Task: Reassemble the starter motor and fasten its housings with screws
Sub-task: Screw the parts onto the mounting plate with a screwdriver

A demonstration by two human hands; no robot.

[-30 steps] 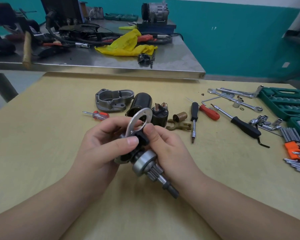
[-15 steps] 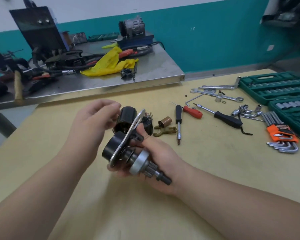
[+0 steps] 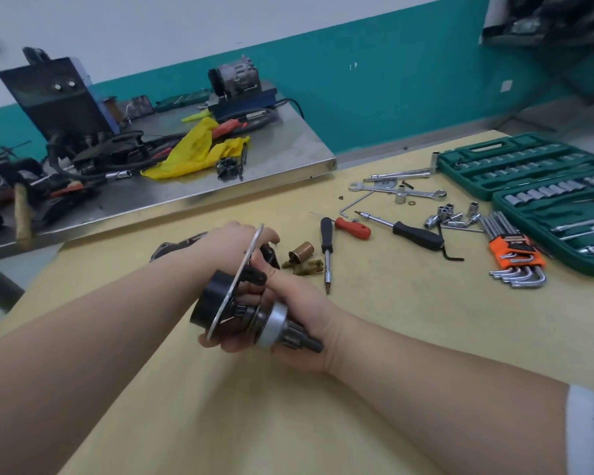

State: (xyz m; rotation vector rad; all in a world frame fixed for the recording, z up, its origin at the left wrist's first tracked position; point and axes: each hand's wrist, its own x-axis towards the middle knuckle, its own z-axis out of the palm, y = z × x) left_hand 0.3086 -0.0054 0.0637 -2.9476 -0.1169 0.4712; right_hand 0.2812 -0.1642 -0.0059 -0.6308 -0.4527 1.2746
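Observation:
My right hand (image 3: 306, 323) grips the starter's drive assembly above the yellow table (image 3: 391, 330). The assembly is a toothed pinion shaft (image 3: 290, 335), a thin metal plate (image 3: 242, 277) seen edge-on and a black round body (image 3: 210, 303). My left hand (image 3: 230, 245) reaches forward behind the plate. Its fingers curl over a black part (image 3: 270, 257) on the table; the grip is hidden. The grey aluminium housing (image 3: 167, 250) lies just left of that hand, mostly covered by my wrist.
A bronze bushing (image 3: 300, 252) and a fork lever (image 3: 307, 267) lie right of my hands. Beyond them are a black screwdriver (image 3: 327, 241), a red one (image 3: 354, 228), hex keys (image 3: 515, 255) and green socket cases (image 3: 528, 166). A cluttered steel bench (image 3: 271, 159) stands behind.
My left hand let go of the assembly and moved forward onto the parts on the table. My right hand now holds the assembly alone, turned so the plate is edge-on.

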